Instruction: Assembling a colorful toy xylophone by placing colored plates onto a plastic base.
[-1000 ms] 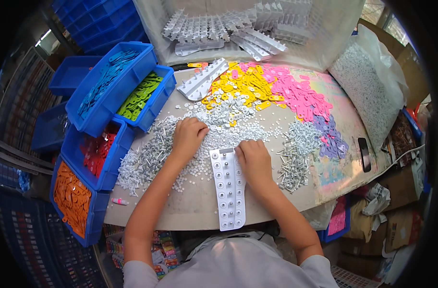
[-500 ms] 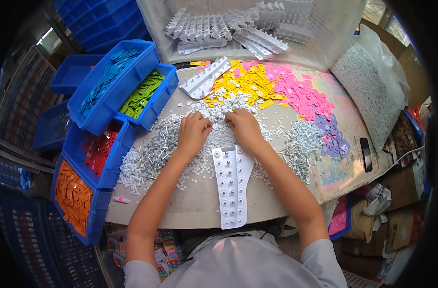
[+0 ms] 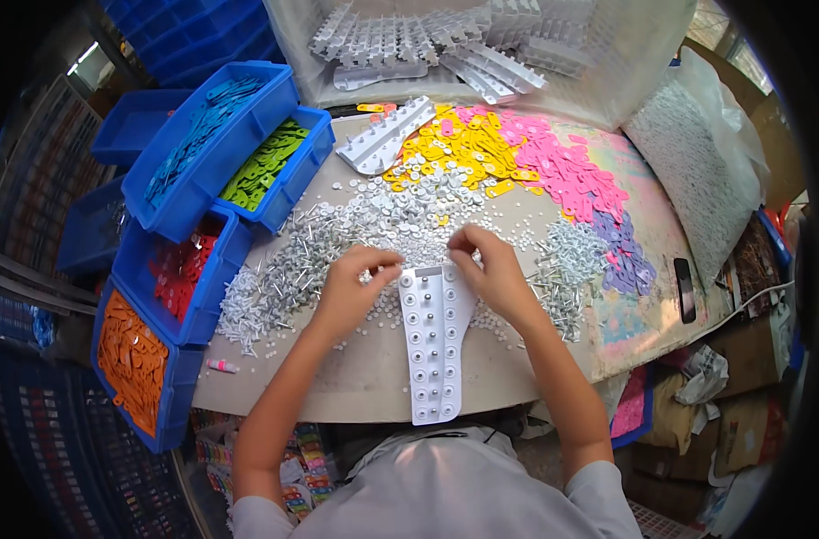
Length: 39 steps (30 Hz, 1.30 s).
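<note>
Over the middle of a worktable (image 3: 347, 388), the left hand (image 3: 348, 286) and right hand (image 3: 497, 274) hold fingertips close together, whether gripping anything impossible to tell; a white studded rack (image 3: 435, 348) lies at the table's near edge, its long axis pointing toward the far side.

One view, head: left fisheye of the worn pair, looking down and forward over the person's grey shirt (image 3: 445, 494) onto the bench (image 3: 356, 386), close in. Upright, picture left = person's left; forearms (image 3: 288, 382) rise from the lower edge, left hand (image 3: 348, 286) and right hand (image 3: 497, 274) near mid-frame. Wide coverage, reaching back to the translucent bin (image 3: 598, 94) up top; bench's front edge bows, corners black out.
</note>
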Available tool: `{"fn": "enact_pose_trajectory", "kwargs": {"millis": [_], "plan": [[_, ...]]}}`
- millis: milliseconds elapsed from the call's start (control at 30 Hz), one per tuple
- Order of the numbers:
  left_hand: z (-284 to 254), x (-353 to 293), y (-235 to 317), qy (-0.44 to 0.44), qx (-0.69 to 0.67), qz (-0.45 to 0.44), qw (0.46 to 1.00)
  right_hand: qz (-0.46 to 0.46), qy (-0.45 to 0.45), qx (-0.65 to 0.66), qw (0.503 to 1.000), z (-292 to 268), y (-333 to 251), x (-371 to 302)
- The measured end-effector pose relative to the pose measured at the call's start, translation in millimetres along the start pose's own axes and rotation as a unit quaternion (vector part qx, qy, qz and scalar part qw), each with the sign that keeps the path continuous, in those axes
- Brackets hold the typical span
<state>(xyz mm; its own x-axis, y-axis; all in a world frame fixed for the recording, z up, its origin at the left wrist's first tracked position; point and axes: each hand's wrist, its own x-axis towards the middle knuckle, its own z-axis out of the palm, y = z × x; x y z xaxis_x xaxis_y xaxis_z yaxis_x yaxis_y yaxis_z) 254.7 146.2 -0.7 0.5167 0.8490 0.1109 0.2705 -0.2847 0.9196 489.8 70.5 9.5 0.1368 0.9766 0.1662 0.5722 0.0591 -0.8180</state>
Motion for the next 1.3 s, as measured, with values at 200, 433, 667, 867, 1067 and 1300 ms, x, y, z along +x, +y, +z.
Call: {"fn": "enact_pose_trajectory", "kwargs": {"millis": [200,433,667,867,1067,1300], "plan": [[11,-23,-15,-0.051,0.060,0.077,0.994,-0.014,-0.041,-0.023,0.999,11,1,-45],[21,-25,-21,-0.042,0.070,0.068,0.994,-0.033,0.017,-0.064,0.997,27,5,-51],[24,-27,-18,-0.039,0.059,0.065,0.995,-0.059,0.079,-0.114,0.989,40,10,-57],[28,-28,-12,-0.012,0.034,-0.023,0.999,-0.113,0.103,-0.205,0.967,45,10,-62],[28,-34,-18,0.038,0.247,0.230,0.940,-0.133,0.125,-0.249,0.951,44,6,-62],[33,-38,-30,0.034,0.117,0.147,0.982,-0.147,0.139,-0.244,0.948,44,6,-63]]}}
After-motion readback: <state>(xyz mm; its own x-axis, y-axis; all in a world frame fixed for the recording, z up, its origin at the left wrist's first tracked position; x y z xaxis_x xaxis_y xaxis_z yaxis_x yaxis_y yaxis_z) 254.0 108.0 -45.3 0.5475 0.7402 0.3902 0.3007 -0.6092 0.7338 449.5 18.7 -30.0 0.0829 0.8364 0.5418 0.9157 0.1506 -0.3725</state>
